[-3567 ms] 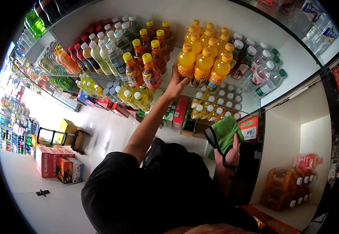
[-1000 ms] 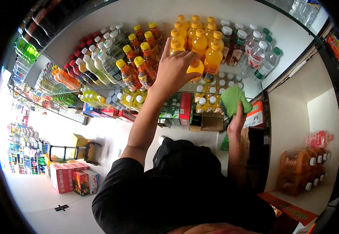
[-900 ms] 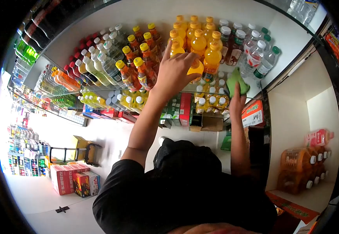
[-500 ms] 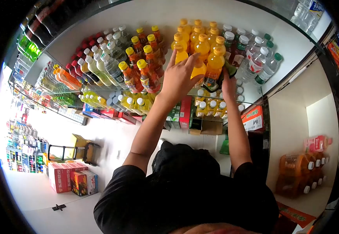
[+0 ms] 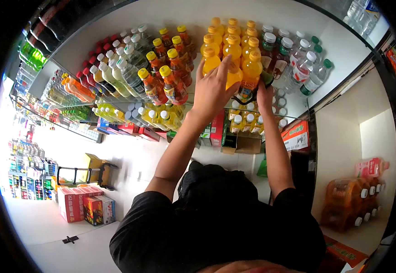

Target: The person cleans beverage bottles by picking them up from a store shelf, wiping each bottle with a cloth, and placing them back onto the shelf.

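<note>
My left hand (image 5: 212,88) is over the front row of orange drink bottles (image 5: 251,70) on the glass shelf. Its fingers are spread and appear to touch the bottles, with one front bottle partly hidden behind the thumb and fingers. At the right end of that group, my right hand (image 5: 265,96) is closed round a dark green and black item (image 5: 267,79), its kind unclear. A black loop from it passes by the base of the right front bottle. The orange bottles have orange caps and stand upright in rows.
Yellow-capped tea bottles (image 5: 167,84) stand to the left and green-capped water bottles (image 5: 315,78) to the right. White-capped bottles (image 5: 249,122) fill the shelf below. Cartons (image 5: 73,204) and a hand trolley (image 5: 104,176) are on the floor; packed orange bottles (image 5: 348,200) lie in a side compartment.
My left hand has shifted slightly down and right, its fingers still spread by the orange bottles. My right hand stays near the same bottle with the dark item. The view has tilted slightly.
</note>
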The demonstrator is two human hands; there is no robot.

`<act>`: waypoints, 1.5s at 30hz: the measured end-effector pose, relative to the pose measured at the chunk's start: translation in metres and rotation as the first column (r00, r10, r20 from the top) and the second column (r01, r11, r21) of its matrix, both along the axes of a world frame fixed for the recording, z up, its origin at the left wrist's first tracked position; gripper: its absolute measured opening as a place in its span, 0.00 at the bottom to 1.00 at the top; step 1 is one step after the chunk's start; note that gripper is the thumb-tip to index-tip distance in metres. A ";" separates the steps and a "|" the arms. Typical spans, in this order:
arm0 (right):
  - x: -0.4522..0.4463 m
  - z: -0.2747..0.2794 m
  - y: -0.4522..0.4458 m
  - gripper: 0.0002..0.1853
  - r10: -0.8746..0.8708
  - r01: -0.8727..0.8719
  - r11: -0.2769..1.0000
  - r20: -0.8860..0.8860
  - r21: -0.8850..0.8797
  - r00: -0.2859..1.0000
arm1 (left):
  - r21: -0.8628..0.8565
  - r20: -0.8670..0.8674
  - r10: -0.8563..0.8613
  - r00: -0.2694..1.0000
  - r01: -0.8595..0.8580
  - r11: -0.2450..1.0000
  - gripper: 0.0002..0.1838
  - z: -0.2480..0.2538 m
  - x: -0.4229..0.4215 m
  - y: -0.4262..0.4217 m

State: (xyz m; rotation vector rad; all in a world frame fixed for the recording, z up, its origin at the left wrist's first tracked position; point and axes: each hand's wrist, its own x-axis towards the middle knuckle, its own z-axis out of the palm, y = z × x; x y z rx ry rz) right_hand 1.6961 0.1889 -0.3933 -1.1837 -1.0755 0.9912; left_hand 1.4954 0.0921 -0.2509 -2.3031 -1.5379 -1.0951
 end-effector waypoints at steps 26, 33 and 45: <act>0.036 -0.046 -0.233 0.31 -0.391 0.265 0.920 -0.648 -0.288 0.653 | 0.078 0.996 -0.075 -0.041 0.795 0.602 0.39 -0.100 -0.014 -0.071; 0.017 0.011 -0.238 0.28 -0.168 0.177 0.984 -0.533 -0.035 0.829 | 0.105 0.884 0.389 -0.258 0.922 0.372 0.46 -0.083 0.015 -0.111; -0.033 0.080 -0.239 0.29 0.196 -0.681 0.683 0.831 0.266 0.521 | -0.095 0.835 0.514 -0.197 0.868 0.487 0.40 -0.101 0.001 -0.091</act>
